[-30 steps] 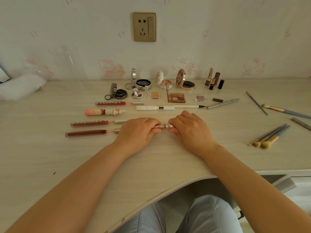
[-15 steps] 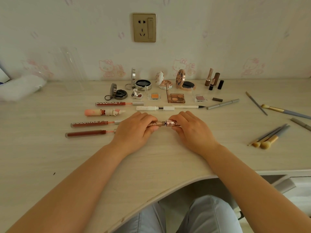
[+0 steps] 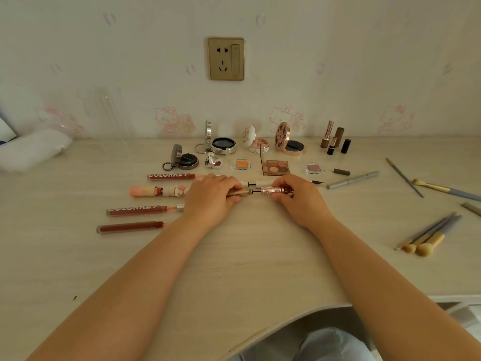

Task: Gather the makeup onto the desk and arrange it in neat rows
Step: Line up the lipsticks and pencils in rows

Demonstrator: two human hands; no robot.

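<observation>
Holding lip-gloss tube (image 3: 276,191), cap (image 3: 239,192) apart.

My left hand (image 3: 210,198) gripped the gold tube (image 3: 238,192) of a small cosmetic while my right hand (image 3: 294,196) pinched its rose-glitter cap (image 3: 273,190), the two parts drawn slightly apart with a thin dark stem showing between them. Both hands rested low on the pale surface (image 3: 247,256), beside four lip glosses (image 3: 135,211) lying in rows at my left. Brushes (image 3: 426,237) lay well off to my right.
</observation>
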